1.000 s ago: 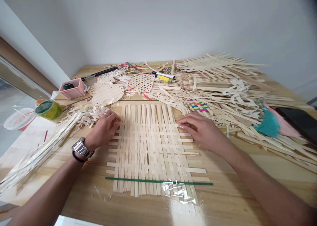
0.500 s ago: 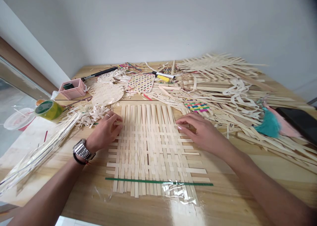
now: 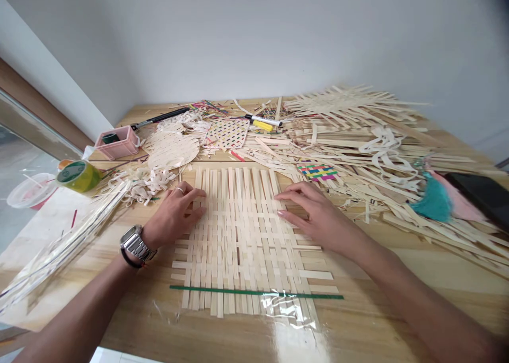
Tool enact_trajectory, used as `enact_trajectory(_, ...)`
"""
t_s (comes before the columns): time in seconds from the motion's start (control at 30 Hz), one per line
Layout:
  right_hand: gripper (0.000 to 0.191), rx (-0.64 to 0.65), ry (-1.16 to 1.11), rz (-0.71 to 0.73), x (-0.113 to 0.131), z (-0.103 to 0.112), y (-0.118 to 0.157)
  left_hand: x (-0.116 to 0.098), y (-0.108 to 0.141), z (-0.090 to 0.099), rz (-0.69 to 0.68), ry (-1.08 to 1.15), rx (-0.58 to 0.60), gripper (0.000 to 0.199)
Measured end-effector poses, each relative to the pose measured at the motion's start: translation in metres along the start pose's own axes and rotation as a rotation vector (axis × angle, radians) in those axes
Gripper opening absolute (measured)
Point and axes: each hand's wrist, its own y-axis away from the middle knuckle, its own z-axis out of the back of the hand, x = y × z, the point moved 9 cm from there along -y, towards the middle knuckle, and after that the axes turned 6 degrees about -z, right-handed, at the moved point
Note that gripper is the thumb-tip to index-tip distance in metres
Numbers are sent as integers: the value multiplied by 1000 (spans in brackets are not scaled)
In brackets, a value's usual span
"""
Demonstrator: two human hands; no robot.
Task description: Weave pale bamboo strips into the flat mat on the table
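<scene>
A woven mat of pale bamboo-like strips (image 3: 246,241) lies flat on the table between my hands. Its long strips stick out loose at the far end, and the cross strips jut past both sides. A thin green strip (image 3: 254,292) crosses the near end, with clear shiny tape over the near right corner. My left hand (image 3: 177,212) rests at the mat's upper left edge, thumb and forefinger apart on the strips. On the opposite edge, my right hand (image 3: 318,212) has its fingers and thumb spread, fingertips on the weave. Neither hand grips a strip.
Loose strips (image 3: 350,161) and woven pieces cover the table's back and right. A phone (image 3: 481,193) and a teal tassel (image 3: 433,198) lie at right. On the left are a tape roll (image 3: 79,176), a pink basket (image 3: 118,143) and a strip bundle (image 3: 75,241).
Both hands have moved inward over the mat's edges. Their fingers have let go of the cross strip's ends and are spread apart. The mat stays in place.
</scene>
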Motion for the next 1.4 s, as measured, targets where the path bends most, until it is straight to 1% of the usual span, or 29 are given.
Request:
enact_trajectory(0.17, 24, 3, 3, 19, 2, -3, 1, 1, 2, -8, -16, -16, 18, 37)
enact_trajectory(0.3, 29, 3, 24, 28, 3, -6, 2, 0, 3, -10, -30, -32, 27, 40)
enact_trajectory(0.47, 28, 13, 43, 15, 3, -9, 3, 0, 3, -12, 22, -41, 49, 41)
enact_trajectory(0.8, 19, -34, 50, -3, 4, -12, 2, 0, 3, -15, 96, 29, 5, 38)
enact_trajectory(1.0, 17, -12, 36, -33, 4, -14, 2, 0, 4, -15, 111, 49, -47, 35)
enact_trajectory(1.13, 16, -4, 24, -50, 4, -15, 2, 0, 4, -14, 110, 51, -79, 37)
enact_trajectory(1.4, 14, 3, -11, -67, 3, -17, 1, 0, 4, -13, 113, 63, -71, 35)
